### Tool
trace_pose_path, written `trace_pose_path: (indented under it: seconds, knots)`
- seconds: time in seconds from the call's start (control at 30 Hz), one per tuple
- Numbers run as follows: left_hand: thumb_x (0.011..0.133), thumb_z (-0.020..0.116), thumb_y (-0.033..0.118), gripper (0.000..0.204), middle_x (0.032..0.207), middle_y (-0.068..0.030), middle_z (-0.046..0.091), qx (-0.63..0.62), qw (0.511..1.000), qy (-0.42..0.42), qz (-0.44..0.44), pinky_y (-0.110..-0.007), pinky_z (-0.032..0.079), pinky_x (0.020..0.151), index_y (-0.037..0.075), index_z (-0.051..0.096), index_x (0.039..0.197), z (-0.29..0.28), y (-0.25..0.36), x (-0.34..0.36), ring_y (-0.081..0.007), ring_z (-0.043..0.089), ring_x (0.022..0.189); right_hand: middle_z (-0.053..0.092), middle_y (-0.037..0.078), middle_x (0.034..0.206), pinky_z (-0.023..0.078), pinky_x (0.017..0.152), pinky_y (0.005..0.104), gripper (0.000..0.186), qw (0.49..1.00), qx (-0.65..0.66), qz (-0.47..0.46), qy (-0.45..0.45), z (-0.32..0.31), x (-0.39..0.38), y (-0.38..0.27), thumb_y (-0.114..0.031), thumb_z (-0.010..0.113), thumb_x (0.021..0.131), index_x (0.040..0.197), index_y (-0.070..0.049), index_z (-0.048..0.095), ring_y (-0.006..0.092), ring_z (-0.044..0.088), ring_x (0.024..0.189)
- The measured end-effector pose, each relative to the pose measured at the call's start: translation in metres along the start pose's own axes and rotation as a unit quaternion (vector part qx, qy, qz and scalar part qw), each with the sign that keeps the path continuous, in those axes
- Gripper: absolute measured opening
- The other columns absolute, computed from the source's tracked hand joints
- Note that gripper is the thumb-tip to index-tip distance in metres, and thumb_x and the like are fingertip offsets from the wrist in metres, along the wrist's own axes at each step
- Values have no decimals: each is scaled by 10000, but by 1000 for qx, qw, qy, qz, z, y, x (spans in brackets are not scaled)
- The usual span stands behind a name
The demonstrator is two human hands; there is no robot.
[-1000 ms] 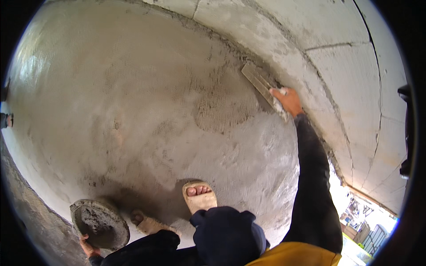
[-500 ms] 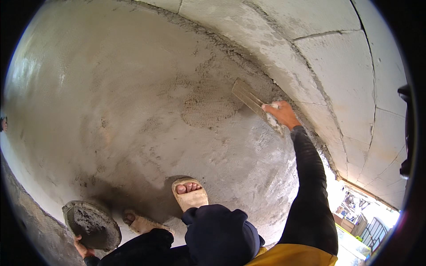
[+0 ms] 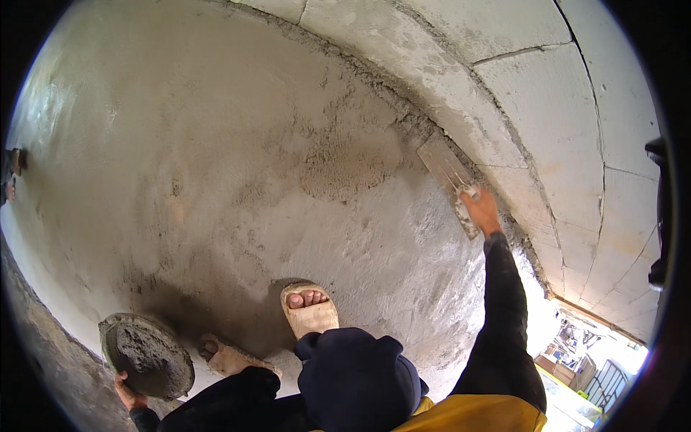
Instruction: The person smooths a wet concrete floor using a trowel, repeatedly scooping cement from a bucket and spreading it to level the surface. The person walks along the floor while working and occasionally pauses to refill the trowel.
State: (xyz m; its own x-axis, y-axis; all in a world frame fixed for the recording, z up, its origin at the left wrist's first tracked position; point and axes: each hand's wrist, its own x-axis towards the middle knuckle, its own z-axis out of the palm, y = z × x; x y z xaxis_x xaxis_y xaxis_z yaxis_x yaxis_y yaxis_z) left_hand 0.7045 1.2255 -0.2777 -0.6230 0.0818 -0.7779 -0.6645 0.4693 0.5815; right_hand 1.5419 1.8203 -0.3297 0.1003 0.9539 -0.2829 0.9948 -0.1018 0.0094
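Observation:
My right hand [image 3: 484, 212] is closed around the handle of a long flat trowel [image 3: 445, 167]. The blade lies on the wet grey mortar [image 3: 374, 237] of the floor, beside the foot of the block wall. At the lower left, my left hand [image 3: 129, 392] grips the rim of a round, shallow pan [image 3: 149, 383]. Grey mortar [image 3: 140, 342] clings inside that pan, which is tilted toward me. A rougher, coarser patch [image 3: 342, 173] shows in the floor, left of the trowel.
My feet in pale sandals [image 3: 311, 311] stand on the mortar floor. A wall of pale blocks [image 3: 547, 108] curves along the right. At the far left edge another person's foot [image 3: 13, 169] shows. A bright opening with a metal railing [image 3: 608, 385] lies at the lower right.
My right hand has slid the trowel to the right and slightly nearer, up against the wall's foot. The pan in my left hand has shifted slightly. More of the other person's foot shows.

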Motion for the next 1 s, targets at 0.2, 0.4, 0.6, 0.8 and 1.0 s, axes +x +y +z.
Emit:
trace_pose_path:
  seconds: [0.2, 0.4, 0.6, 0.8, 1.0]
  knots:
    - [775, 654, 230, 486, 1131, -89, 692, 12, 1000, 6, 5, -429, 524, 937, 13, 648, 1210, 2, 5, 1, -306, 649, 1025, 705, 303, 1036, 532, 838, 537, 651, 995, -93, -32, 7, 15, -13, -6, -576, 609, 953, 1254, 0, 581, 482, 682, 975]
    - [772, 656, 225, 486, 1144, -85, 686, 35, 999, -10, 6, -433, 520, 942, 8, 646, 1207, 6, 14, -5, -316, 647, 1030, 715, 266, 965, 525, 787, 563, 600, 985, -102, -46, 131, 38, 36, -11, -589, 522, 1004, 1191, -22, 575, 478, 685, 904]
    - [774, 660, 223, 487, 1148, -99, 682, 10, 1000, 10, 10, -436, 512, 949, -12, 643, 1200, 7, 7, -11, -313, 644, 1028, 699, 308, 1069, 519, 857, 561, 683, 995, -74, -2, 61, 59, 15, -27, -619, 488, 1005, 1265, 6, 580, 494, 676, 983]
    - [773, 665, 231, 523, 1186, -114, 675, 41, 999, -5, 17, -438, 509, 967, -16, 628, 1233, 14, 19, -9, -316, 640, 1058, 701, 322, 1061, 511, 898, 562, 728, 996, -79, 31, 5, 51, 38, -34, -635, 487, 997, 1301, 17, 603, 485, 674, 1020]
    - [778, 669, 242, 541, 1204, -106, 674, 5, 999, -36, 6, -434, 505, 970, -5, 622, 1256, 18, 15, -19, -314, 634, 1070, 701, 331, 1002, 520, 883, 559, 695, 978, -38, -44, 198, 64, 4, 13, -628, 484, 999, 1151, 29, 652, 492, 679, 982]
